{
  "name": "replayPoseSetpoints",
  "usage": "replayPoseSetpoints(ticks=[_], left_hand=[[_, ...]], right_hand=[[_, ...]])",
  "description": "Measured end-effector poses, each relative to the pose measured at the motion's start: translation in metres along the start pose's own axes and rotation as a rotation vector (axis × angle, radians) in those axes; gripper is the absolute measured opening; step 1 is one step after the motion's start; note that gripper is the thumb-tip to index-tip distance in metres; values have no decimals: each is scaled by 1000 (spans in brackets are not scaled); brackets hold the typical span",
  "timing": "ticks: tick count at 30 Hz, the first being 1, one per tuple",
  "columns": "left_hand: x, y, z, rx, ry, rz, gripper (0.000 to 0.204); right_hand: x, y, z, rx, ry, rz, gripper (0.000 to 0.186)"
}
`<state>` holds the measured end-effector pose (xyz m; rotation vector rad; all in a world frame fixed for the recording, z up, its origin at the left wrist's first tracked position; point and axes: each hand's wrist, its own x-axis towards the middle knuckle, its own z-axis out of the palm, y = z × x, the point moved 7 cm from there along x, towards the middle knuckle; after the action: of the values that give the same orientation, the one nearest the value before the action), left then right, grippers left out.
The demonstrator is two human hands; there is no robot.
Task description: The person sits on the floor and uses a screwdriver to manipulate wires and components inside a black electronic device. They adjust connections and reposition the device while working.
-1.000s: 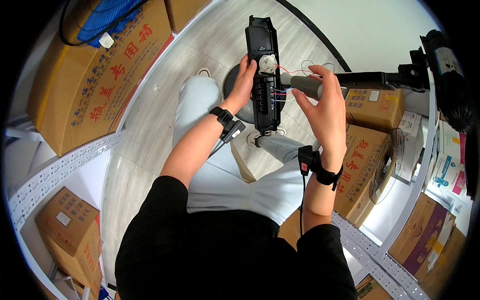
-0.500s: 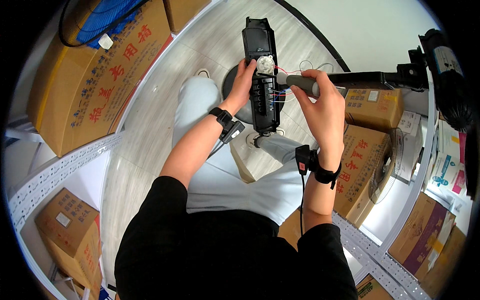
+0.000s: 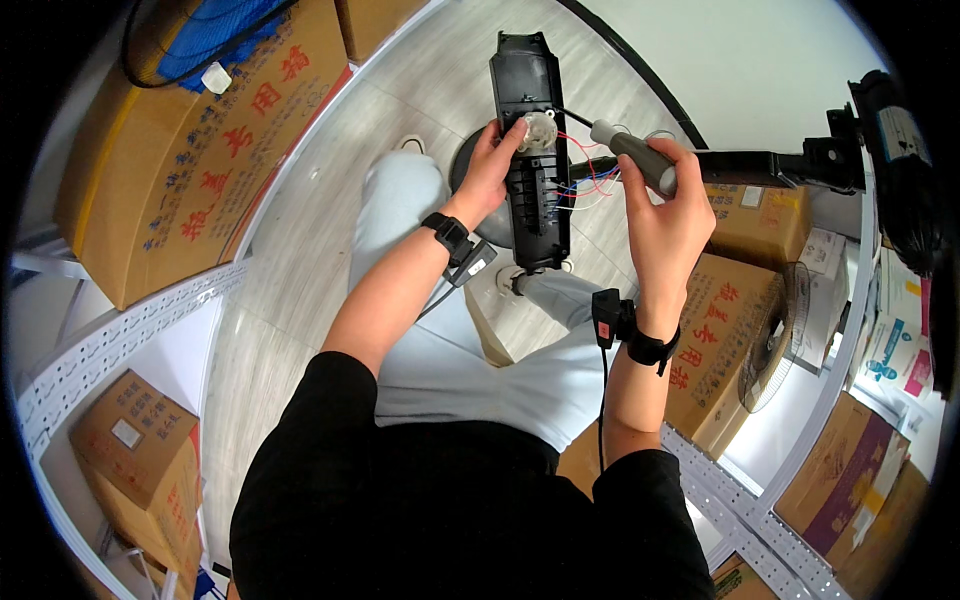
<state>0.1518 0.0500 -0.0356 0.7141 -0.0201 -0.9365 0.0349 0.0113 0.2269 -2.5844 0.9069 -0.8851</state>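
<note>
My left hand (image 3: 489, 172) is closed on the left side of a long black plastic housing (image 3: 525, 80), its thumb against a whitish, translucent round part (image 3: 540, 131) mounted there. Red, blue and white wires (image 3: 590, 180) run out of the housing's right side. A screwdriver (image 3: 647, 163) with a grey handle is gripped in my right hand (image 3: 672, 205), fingers wrapped around the handle. Its dark shaft points up and left, with the tip close to the upper edge of the round part. Whether the tip touches a screw, I cannot tell.
A black pole (image 3: 760, 168) reaches in from the right, behind my right hand, joined to a dark fan body (image 3: 900, 165). A round dark base (image 3: 480, 190) stands beneath the housing. Cardboard boxes (image 3: 200, 150) fill the left shelf; a wire fan guard (image 3: 775, 340) leans by boxes at right.
The screwdriver has moved up and right, its tip going from below the round part to its upper edge. The housing has shifted slightly right with my left hand.
</note>
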Motion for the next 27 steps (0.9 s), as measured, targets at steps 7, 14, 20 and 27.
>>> replayPoseSetpoints(ticks=[7,14,20,27], left_hand=[[-3,7,-2,-73,60,35,39],[0,-6,-3,24,50,4,36],[2,-8,-9,33,75,18,35],[2,-6,-6,83,70,42,34]], right_hand=[[-4,4,2,66,15,39,27],[-3,2,6,78,2,36,27],[-6,12,19,90,-33,51,27],[-7,16,36,117,-22,-4,28]])
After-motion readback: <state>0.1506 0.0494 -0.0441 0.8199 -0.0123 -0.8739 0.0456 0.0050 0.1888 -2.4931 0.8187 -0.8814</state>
